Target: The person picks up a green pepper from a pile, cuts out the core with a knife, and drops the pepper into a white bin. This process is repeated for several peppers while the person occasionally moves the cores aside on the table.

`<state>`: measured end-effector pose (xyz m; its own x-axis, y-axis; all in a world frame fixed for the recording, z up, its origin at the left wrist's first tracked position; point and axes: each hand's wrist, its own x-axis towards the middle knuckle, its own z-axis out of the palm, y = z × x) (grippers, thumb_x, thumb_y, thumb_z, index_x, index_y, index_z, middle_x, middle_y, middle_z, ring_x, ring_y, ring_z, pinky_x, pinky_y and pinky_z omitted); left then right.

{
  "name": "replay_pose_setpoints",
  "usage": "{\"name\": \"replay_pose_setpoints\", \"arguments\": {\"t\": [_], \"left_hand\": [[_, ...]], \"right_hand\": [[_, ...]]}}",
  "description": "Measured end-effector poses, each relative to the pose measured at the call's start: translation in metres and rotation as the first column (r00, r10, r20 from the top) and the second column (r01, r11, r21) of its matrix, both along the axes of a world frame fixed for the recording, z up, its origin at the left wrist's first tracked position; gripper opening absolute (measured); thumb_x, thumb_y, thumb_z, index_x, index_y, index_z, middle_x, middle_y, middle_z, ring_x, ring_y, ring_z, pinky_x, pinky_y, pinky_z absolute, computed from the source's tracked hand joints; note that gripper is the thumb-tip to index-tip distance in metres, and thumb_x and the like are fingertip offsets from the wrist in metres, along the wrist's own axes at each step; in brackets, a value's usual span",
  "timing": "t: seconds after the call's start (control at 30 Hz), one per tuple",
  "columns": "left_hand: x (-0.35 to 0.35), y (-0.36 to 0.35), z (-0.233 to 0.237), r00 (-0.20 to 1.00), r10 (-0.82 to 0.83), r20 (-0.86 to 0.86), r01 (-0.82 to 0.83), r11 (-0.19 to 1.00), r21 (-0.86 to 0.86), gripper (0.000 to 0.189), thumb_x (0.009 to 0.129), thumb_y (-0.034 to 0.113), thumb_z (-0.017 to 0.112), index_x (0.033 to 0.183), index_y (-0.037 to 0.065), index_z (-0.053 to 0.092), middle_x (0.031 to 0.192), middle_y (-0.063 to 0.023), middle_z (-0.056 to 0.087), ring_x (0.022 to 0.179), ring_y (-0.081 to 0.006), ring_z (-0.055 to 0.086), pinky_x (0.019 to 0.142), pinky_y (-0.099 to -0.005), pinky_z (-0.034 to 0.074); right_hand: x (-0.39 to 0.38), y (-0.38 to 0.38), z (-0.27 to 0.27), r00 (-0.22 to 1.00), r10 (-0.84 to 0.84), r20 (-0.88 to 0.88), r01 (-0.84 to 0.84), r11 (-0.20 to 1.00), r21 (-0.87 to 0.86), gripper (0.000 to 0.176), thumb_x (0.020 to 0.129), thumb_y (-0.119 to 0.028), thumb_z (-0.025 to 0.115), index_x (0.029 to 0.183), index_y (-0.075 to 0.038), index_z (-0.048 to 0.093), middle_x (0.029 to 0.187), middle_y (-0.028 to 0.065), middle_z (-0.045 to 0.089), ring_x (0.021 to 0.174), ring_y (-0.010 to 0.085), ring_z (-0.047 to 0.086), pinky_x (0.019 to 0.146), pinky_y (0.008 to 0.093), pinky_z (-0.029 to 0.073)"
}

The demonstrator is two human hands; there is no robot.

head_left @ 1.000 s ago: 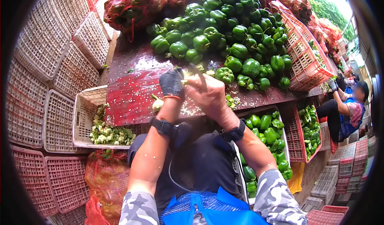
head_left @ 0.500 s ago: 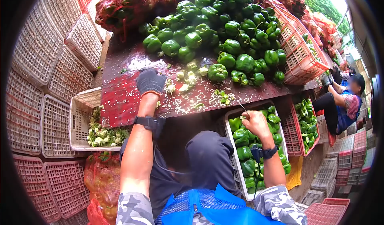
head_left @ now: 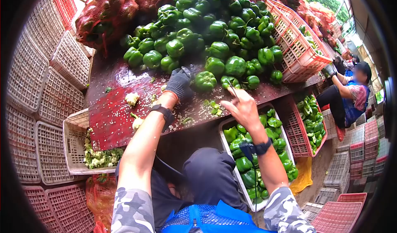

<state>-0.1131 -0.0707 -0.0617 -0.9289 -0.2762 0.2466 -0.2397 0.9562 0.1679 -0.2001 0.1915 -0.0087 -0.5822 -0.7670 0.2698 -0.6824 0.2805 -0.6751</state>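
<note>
My left hand (head_left: 180, 84), in a dark grey glove, reaches over the table at the near edge of a heap of green bell peppers (head_left: 174, 48). Its fingers look loosely apart, with nothing clear in them; the tips are partly hidden. In my bare right hand (head_left: 242, 109) is a thin knife (head_left: 232, 89), its blade pointing up and away toward the nearest peppers. A single bell pepper (head_left: 205, 81) sits between the two hands. Pale seedy pepper cores (head_left: 132, 99) and scattered white seeds lie on the red table (head_left: 105, 125).
Below my right hand stands a white crate of peppers (head_left: 224, 140); beside it is a red crate (head_left: 295, 129). A crate of cores (head_left: 70, 150) stands at left. Stacked crates (head_left: 62, 96) line the left side. A person (head_left: 347, 92) sits at right.
My left hand has moved right, toward the heap. My right hand with the knife has come up and left from above the crate to the table edge. Pepper cores now lie farther left.
</note>
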Motion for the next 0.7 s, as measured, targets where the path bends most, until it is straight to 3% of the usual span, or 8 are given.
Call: {"name": "replay_pose_setpoints", "arguments": {"t": [0.1, 0.2, 0.3, 0.37, 0.5, 0.57, 0.63, 0.7], "left_hand": [[0.007, 0.001, -0.013, 0.997, 0.008, 0.074, -0.001, 0.996, -0.091, 0.055, 0.064, 0.031, 0.077, 0.111, 0.004, 0.066, 0.108, -0.0208, 0.065, 0.109, -0.0369, 0.059, 0.100, -0.0453, 0.043], [0.023, -0.002, -0.021, 0.991, -0.065, 0.116, 0.094, 0.961, -0.262, 0.073, 0.069, 0.040, 0.070, 0.115, -0.015, 0.056, 0.095, -0.0191, 0.069, 0.100, -0.0343, 0.063, 0.101, -0.0483, 0.042], [0.050, -0.019, -0.015, 0.970, -0.067, 0.234, 0.132, 0.952, -0.275, 0.070, 0.069, 0.039, 0.071, 0.113, -0.013, 0.058, 0.095, -0.0187, 0.068, 0.102, -0.0321, 0.064, 0.101, -0.0481, 0.042], [0.074, -0.035, -0.005, 0.972, -0.118, 0.203, 0.160, 0.965, -0.206, 0.036, 0.071, 0.030, 0.067, 0.097, 0.004, 0.070, 0.098, -0.0142, 0.070, 0.093, -0.0303, 0.065, 0.092, -0.0448, 0.044], [0.090, -0.048, 0.018, 0.906, 0.080, 0.416, 0.000, 0.982, -0.189, 0.031, 0.069, 0.026, 0.071, 0.096, 0.009, 0.070, 0.093, -0.0158, 0.068, 0.088, -0.0339, 0.065, 0.085, -0.0481, 0.047], [0.095, -0.047, 0.024, 0.992, 0.018, -0.127, -0.020, 1.000, -0.014, 0.026, 0.069, 0.018, 0.075, 0.093, 0.009, 0.070, 0.094, -0.0135, 0.070, 0.091, -0.0325, 0.065, 0.080, -0.0449, 0.052], [0.091, -0.021, 0.046, 0.952, 0.023, -0.304, 0.034, 0.983, 0.180, 0.049, 0.066, 0.023, 0.085, 0.110, 0.010, 0.070, 0.106, -0.0129, 0.070, 0.101, -0.0320, 0.066, 0.089, -0.0399, 0.053], [0.082, 0.011, 0.063, 0.929, 0.162, -0.334, 0.101, 0.755, 0.647, 0.053, 0.070, 0.020, 0.082, 0.120, 0.009, 0.067, 0.113, -0.0128, 0.069, 0.104, -0.0298, 0.067, 0.092, -0.0380, 0.052]], "right_hand": [[-0.019, -0.052, -0.028, 0.925, -0.019, -0.380, 0.014, 1.000, -0.015, 0.071, 0.077, -0.043, 0.081, 0.131, -0.004, 0.058, 0.124, 0.0178, 0.063, 0.106, 0.0356, 0.064, 0.089, 0.0438, 0.054], [-0.009, -0.084, -0.019, 0.956, -0.016, -0.292, 0.080, 0.975, 0.208, 0.084, 0.076, -0.048, 0.082, 0.140, -0.005, 0.050, 0.133, 0.0173, 0.058, 0.116, 0.0370, 0.061, 0.096, 0.0451, 0.052], [-0.007, -0.100, -0.028, 0.962, -0.066, -0.264, 0.142, 0.950, 0.280, 0.084, 0.075, -0.047, 0.082, 0.141, -0.007, 0.049, 0.133, 0.0164, 0.058, 0.114, 0.0373, 0.061, 0.095, 0.0450, 0.052], [-0.007, -0.103, -0.027, 0.967, -0.084, -0.239, 0.154, 0.945, 0.290, 0.086, 0.074, -0.045, 0.083, 0.142, -0.007, 0.047, 0.132, 0.0160, 0.057, 0.114, 0.0369, 0.061, 0.094, 0.0450, 0.052], [-0.019, -0.104, -0.028, 0.992, -0.077, -0.103, 0.091, 0.986, 0.137, 0.086, 0.065, -0.043, 0.087, 0.135, -0.006, 0.055, 0.127, 0.0187, 0.061, 0.114, 0.0368, 0.062, 0.100, 0.0433, 0.050], [-0.019, -0.095, -0.016, 0.998, -0.004, 0.058, -0.001, 0.997, 0.083, 0.088, 0.065, -0.038, 0.089, 0.136, -0.001, 0.054, 0.130, 0.0199, 0.062, 0.119, 0.0336, 0.062, 0.105, 0.0403, 0.048], [-0.008, -0.081, 0.000, 0.955, 0.180, 0.238, -0.172, 0.984, -0.054, 0.089, 0.065, -0.033, 0.091, 0.136, 0.003, 0.052, 0.130, 0.0196, 0.063, 0.120, 0.0277, 0.062, 0.105, 0.0375, 0.048], [0.010, -0.070, 0.025, 0.888, 0.327, 0.323, -0.324, 0.944, -0.063, 0.086, 0.064, -0.025, 0.093, 0.135, 0.001, 0.053, 0.124, 0.0170, 0.065, 0.112, 0.0227, 0.064, 0.098, 0.0349, 0.052]]}}
